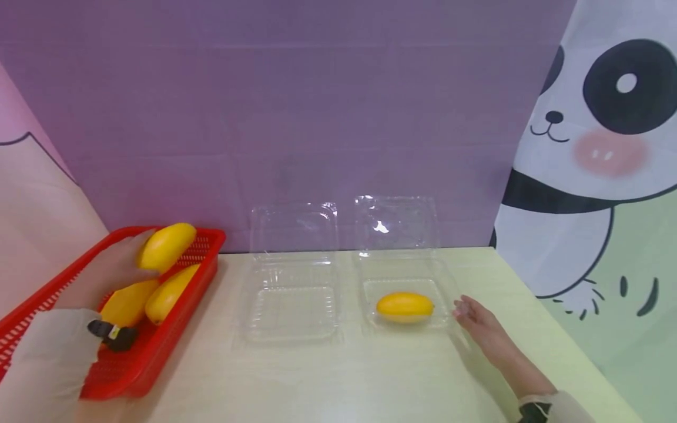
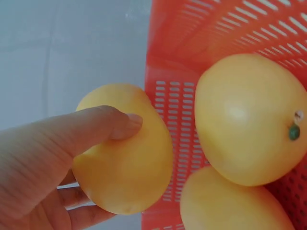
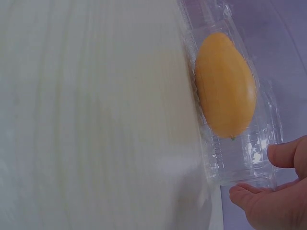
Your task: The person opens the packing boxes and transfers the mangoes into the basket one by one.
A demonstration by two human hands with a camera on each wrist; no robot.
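My left hand (image 1: 123,258) grips a yellow mango (image 1: 170,244) above the far part of the red basket (image 1: 150,370). In the left wrist view the thumb lies across this mango (image 2: 127,167), with fingers behind it. More mangoes (image 1: 171,294) lie in the basket below. On the right, a clear plastic clamshell box (image 1: 372,288) stands with its lid raised and one mango (image 1: 404,306) lying inside. My right hand (image 1: 483,332) is at that box's right side, thumb and fingers apart, fingertips right at the rim.
A second clear clamshell box (image 1: 293,311), lid up, stands between the basket and the right box. The pale wooden table (image 1: 317,382) ends at a purple backdrop (image 1: 296,117). A panda-printed cloth (image 1: 560,247) hangs along the right.
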